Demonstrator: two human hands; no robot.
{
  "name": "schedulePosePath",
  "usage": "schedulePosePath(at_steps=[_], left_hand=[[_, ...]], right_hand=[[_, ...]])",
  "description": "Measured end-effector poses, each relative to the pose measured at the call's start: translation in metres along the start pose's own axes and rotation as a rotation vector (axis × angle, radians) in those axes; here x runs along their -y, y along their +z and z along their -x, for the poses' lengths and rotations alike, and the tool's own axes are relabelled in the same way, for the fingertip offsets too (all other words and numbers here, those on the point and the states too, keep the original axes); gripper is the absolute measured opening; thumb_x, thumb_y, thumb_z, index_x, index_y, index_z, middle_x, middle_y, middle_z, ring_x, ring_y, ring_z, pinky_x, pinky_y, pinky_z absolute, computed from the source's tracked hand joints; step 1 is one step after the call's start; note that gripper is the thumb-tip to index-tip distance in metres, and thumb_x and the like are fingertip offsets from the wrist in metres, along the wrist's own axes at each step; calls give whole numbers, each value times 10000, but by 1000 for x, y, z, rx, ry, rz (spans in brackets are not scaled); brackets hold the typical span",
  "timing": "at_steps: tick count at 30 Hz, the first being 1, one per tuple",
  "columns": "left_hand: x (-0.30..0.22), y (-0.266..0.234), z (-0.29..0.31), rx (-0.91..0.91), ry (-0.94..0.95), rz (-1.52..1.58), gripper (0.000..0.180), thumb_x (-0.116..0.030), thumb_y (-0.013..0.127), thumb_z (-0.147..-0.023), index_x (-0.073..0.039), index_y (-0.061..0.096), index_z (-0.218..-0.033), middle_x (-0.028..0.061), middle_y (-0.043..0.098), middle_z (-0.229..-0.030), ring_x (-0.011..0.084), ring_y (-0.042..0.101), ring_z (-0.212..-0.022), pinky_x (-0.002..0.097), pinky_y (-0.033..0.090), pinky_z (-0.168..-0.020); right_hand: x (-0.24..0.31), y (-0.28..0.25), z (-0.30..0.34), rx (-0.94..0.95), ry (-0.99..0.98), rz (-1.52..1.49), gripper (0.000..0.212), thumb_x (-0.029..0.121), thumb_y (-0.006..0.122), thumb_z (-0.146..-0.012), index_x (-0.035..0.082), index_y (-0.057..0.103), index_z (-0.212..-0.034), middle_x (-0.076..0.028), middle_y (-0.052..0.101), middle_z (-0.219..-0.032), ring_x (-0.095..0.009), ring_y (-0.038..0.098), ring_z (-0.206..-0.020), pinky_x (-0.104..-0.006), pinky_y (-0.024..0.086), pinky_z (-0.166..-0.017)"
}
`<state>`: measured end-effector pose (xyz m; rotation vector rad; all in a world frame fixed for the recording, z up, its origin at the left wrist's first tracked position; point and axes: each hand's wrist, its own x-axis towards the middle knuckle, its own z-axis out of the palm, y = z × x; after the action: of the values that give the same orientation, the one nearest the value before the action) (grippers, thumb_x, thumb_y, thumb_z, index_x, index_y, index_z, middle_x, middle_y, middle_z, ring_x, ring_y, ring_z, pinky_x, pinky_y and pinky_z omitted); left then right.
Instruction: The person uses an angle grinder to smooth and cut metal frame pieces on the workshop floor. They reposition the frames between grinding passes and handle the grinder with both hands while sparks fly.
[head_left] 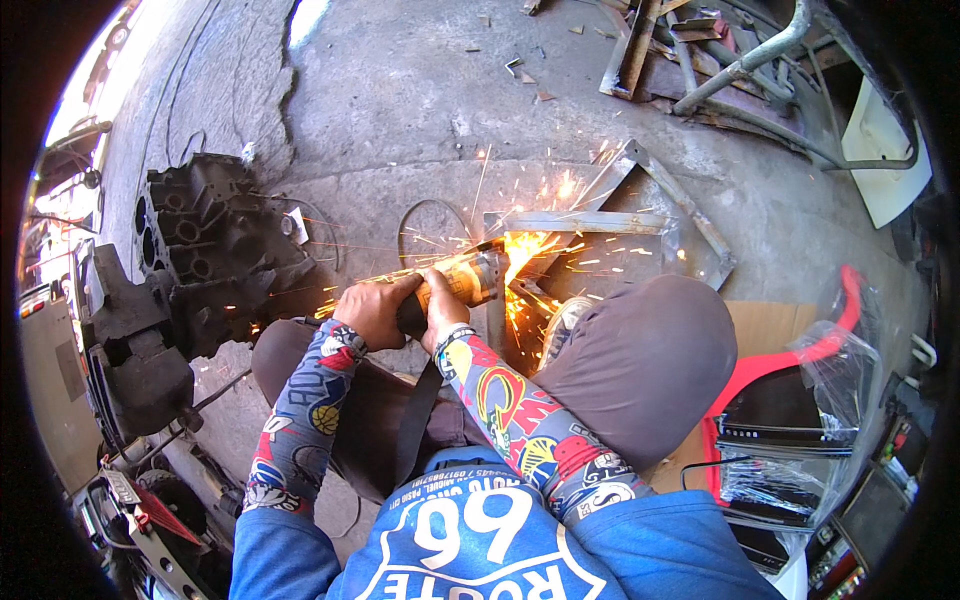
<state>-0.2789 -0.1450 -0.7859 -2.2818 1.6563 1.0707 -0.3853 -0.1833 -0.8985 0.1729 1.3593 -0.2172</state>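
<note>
Both my hands are closed round a yellow angle grinder [470,277]. My left hand [375,308] wraps its rear part, and my right hand [442,308] grips it just beside, nearer the head. The grinder's disc end is at a steel angle-bar frame [590,222] on the floor. Bright orange sparks [525,252] burst there and hide the exact contact point. Further pieces of the frame slant away to the right, forming a corner [637,152]. My knees are bent on both sides of the work, and a shoe shows beside the sparks.
A dark engine block [215,235] stands close on the left. Scrap metal and tubing [745,70] lie at the far right. Cardboard [770,318] and a red-edged, plastic-wrapped panel [735,390] are beside my right knee. A thin cable [402,225] loops on the concrete.
</note>
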Motion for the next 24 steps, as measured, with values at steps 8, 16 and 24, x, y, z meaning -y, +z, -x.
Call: schedulePosePath(at_steps=[8,16,24], left_hand=[[-4,1,-6,-25,33,-32,902,-247,845,-593,-190,550,-1444,194,745,-1017,413,721,-959,511,579,-851],[-7,-2,-4,32,-17,18,904,-204,812,-591,-181,541,-1453,219,738,-1051,424,712,-970,504,575,-828],[-5,-1,-4,12,-3,-12,897,-194,811,-578,-185,558,-1439,210,738,-1035,425,710,-966,501,578,-831]], right_hand=[[12,2,10,-11,-52,-7,802,424,876,-785,-52,575,-1356,-154,672,-1260,-269,696,-1036,-438,578,-899],[13,4,19,-21,-20,-25,798,423,883,-779,-49,584,-1348,-151,673,-1266,-284,698,-1048,-443,573,-921],[10,1,11,-58,10,35,825,433,877,-774,-62,574,-1361,-160,665,-1303,-278,692,-1081,-433,564,-947]])
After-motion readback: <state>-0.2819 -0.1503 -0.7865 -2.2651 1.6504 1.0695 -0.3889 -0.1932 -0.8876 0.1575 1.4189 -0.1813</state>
